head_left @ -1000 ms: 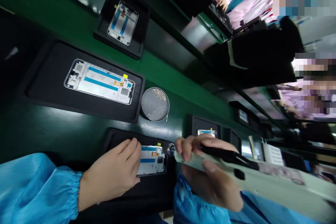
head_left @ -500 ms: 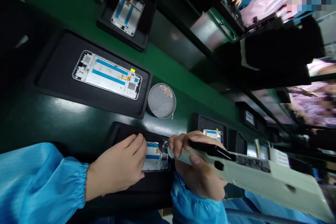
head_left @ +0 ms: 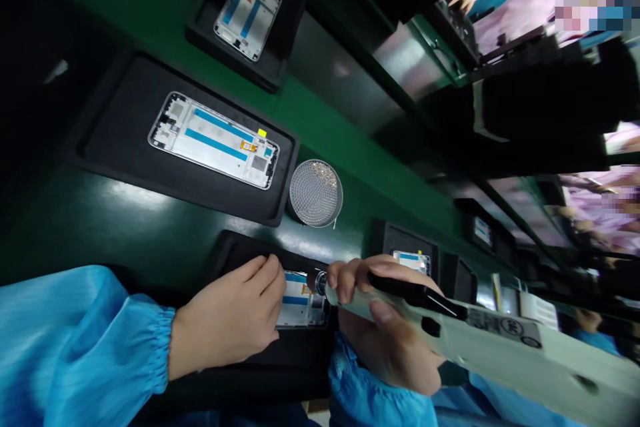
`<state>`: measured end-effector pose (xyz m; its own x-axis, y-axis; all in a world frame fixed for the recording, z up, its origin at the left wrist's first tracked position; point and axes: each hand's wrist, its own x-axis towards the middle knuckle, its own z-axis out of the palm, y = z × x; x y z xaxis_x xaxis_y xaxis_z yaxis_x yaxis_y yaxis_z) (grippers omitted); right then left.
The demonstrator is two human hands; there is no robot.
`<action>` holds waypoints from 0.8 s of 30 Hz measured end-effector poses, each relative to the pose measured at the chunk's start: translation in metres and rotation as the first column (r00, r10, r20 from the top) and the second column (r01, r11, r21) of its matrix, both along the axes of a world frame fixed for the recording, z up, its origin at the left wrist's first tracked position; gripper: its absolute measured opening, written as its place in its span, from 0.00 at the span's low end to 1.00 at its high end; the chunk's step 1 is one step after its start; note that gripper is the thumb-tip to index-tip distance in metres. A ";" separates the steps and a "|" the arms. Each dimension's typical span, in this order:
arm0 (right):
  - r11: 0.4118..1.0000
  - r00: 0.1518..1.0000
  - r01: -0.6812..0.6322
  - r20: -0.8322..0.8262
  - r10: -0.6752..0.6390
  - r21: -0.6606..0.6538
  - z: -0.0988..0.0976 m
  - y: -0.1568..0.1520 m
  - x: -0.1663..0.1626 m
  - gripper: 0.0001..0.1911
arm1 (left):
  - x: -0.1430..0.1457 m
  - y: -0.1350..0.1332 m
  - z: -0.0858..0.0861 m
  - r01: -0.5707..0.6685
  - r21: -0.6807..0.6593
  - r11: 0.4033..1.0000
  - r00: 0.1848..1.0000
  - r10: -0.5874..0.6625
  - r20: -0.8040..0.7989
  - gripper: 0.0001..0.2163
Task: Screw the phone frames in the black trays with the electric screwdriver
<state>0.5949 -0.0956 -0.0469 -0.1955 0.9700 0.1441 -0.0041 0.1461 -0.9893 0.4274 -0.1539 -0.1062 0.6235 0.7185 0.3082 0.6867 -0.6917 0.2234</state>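
My right hand (head_left: 395, 340) is wrapped round a pale green electric screwdriver (head_left: 480, 333) with a black lever along its top. The tool lies slanted, its nose over the right end of a phone frame (head_left: 296, 313) with blue strips. This frame lies in a black tray (head_left: 240, 247) in front of me. Over the frame's left part is my left hand (head_left: 230, 320), closed with the fingers pressed together and bent down. Its fingertips are partly hidden, so I cannot tell what they hold or whether they touch the frame.
A round perforated screw dish (head_left: 316, 193) with small shiny screws stands behind the tray. Another phone frame (head_left: 215, 140) lies in a black tray at left, and one more (head_left: 249, 13) farther back. Another tray (head_left: 390, 233) stands at right. Co-workers in pink sit across the bench.
The whole view has shifted slightly, so the trays and dish appear a little farther right. Both hands keep about the same place over the phone frame, and the screwdriver stays in my right hand.
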 end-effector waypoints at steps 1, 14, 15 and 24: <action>1.000 1.000 0.000 -0.002 0.000 -0.002 0.000 0.000 0.000 0.11 | 0.000 0.000 0.000 0.001 -0.002 1.000 1.000 -0.001 -0.001 0.26; 0.999 0.998 -0.026 -0.057 0.027 0.019 -0.002 0.001 0.000 0.07 | 0.000 0.001 0.001 0.012 -0.022 1.000 1.000 -0.012 -0.015 0.25; 0.999 0.998 -0.027 -0.059 0.028 0.022 -0.002 0.001 0.000 0.07 | 0.000 0.001 0.001 0.012 -0.024 1.000 1.000 -0.013 -0.014 0.25; 0.998 0.997 -0.066 -0.048 0.067 0.017 -0.007 0.000 0.002 0.09 | 0.000 0.000 -0.002 0.015 -0.052 0.999 1.000 -0.014 0.021 0.26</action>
<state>0.5972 -0.0956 -0.0543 -0.2517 0.9528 0.1696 -0.0625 0.1589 -0.9853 0.4273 -0.1541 -0.1087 0.6283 0.7246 0.2832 0.6714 -0.6889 0.2732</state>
